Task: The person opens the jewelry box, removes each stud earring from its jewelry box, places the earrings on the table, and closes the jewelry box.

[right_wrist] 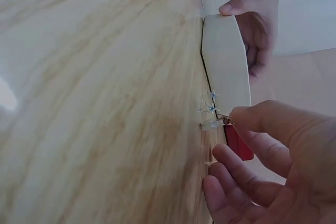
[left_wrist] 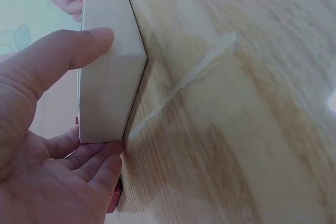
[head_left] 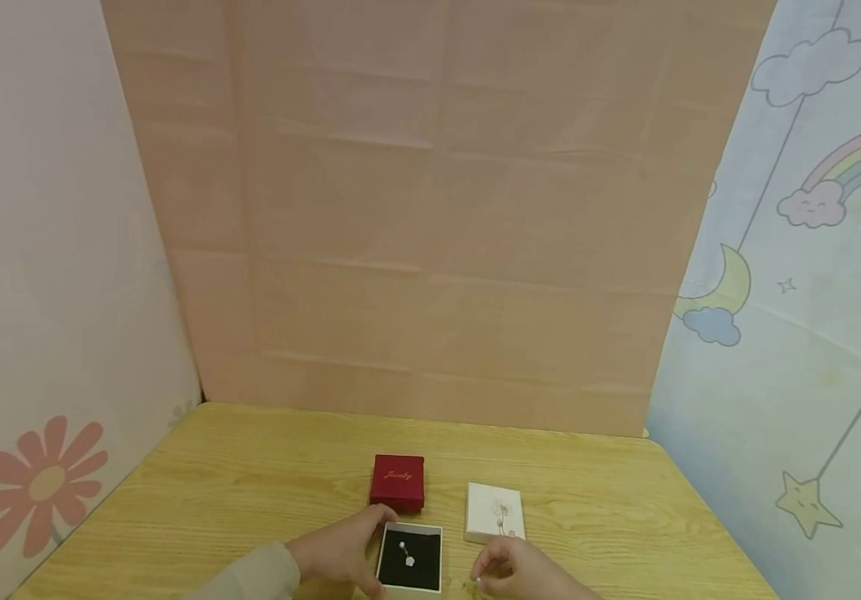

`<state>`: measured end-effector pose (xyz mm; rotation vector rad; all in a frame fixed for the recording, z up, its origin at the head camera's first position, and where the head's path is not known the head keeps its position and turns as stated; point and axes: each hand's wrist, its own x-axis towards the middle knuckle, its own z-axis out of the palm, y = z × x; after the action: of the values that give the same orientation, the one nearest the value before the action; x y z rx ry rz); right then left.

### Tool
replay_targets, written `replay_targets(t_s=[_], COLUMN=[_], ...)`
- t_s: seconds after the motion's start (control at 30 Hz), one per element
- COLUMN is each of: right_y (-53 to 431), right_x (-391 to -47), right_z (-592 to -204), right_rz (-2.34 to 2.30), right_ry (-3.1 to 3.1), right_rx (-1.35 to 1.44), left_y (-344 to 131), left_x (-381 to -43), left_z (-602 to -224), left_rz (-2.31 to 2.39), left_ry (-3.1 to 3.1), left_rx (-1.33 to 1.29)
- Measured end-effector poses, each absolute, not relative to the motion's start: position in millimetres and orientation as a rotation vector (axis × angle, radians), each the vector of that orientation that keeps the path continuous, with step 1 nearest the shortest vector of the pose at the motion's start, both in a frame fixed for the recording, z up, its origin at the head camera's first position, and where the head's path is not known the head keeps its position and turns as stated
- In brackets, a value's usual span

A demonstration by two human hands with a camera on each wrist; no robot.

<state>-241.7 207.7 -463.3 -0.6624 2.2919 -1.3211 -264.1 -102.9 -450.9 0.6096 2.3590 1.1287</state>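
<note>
My left hand [head_left: 343,546] holds a small white box [head_left: 441,560] from its left side, thumb at the near wall and fingers round the far corner. The box stands without a lid on the table. On its black pad [head_left: 392,573] lies a piece of jewellery [head_left: 408,557] with a white flower and a small round bead. To the right of the box, my right hand [head_left: 516,568] pinches a thin metal piece [right_wrist: 226,116] between thumb and forefinger, low over the table. Close by that pinch are sparkly star-shaped pieces [right_wrist: 211,107] and a small clear piece [right_wrist: 210,125]; whether they are joined is unclear.
A red box [head_left: 397,482] with gold lettering stands just behind the white box. Behind my right hand lies a white lid-like box [head_left: 492,507] with a flower print. The wooden table [head_left: 287,467] runs back to a peach cloth backdrop [head_left: 430,250].
</note>
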Motion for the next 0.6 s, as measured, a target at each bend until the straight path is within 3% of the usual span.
replay_targets(t_s=[0.6], right_y=[202.7], right_x=[-244.3], right_z=[-471.7], right_rz=[-1.260], right_ry=[2.400], right_rx=[-0.687], left_y=[-103.6], left_x=[-263.9], left_z=[-451.3], left_rz=[1.113], left_ry=[2.368], left_rx=[0.639])
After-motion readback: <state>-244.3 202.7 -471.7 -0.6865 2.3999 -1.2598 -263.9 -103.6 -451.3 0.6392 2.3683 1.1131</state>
